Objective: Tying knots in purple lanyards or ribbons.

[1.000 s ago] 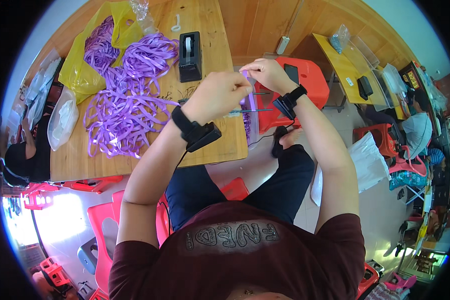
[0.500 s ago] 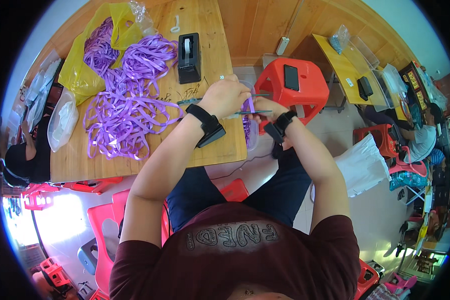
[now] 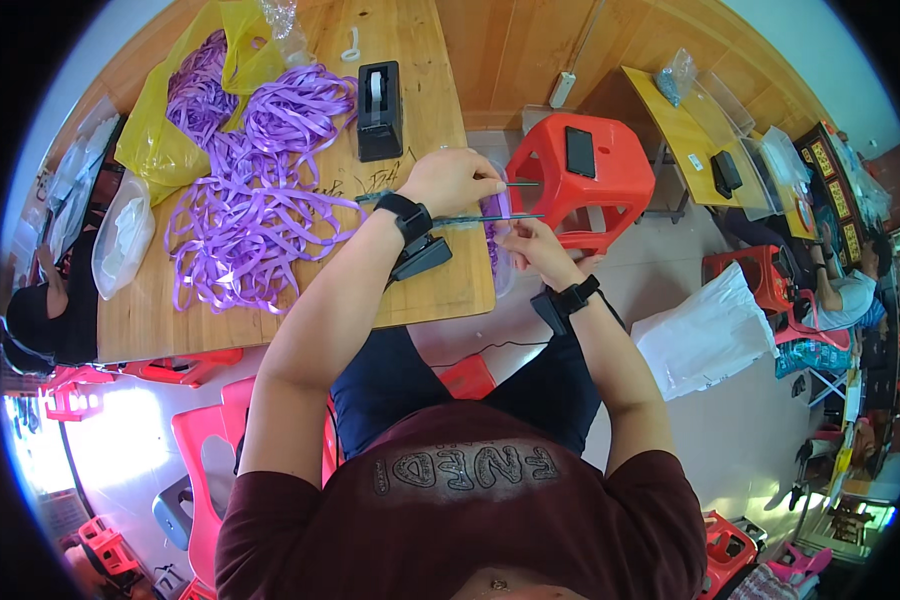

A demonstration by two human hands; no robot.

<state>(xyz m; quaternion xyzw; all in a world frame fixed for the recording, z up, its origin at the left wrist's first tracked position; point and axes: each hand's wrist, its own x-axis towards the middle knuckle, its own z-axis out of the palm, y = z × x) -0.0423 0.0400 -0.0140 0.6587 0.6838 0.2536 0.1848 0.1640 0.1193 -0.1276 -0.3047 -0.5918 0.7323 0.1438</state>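
Note:
Two thin dark rods, a far rod [image 3: 525,184] and a near rod [image 3: 518,217], stick out past the table's right edge. Purple ribbon [image 3: 495,206] spans the gap between them. My left hand [image 3: 454,181] is closed at the far rod, its fingertips beside the ribbon; what they pinch is hidden. Just below the near rod, my right hand [image 3: 542,247] has its fingertips pressed together, seemingly on the ribbon. A clear plastic bin [image 3: 507,282] with more purple ribbon stands beneath the rods, against the table edge.
On the wooden table [image 3: 420,300] lie a large ribbon heap [image 3: 235,235], a yellow bag [image 3: 155,140] and a black tape dispenser [image 3: 379,115]. A red stool [image 3: 625,165] carrying a phone [image 3: 580,152] stands right of the bin. A white sack [image 3: 710,330] lies farther right.
My right hand has come away from the rods, down and toward me, and now shows below the near rod. My left hand has stayed nearly in place. The view has shifted slightly.

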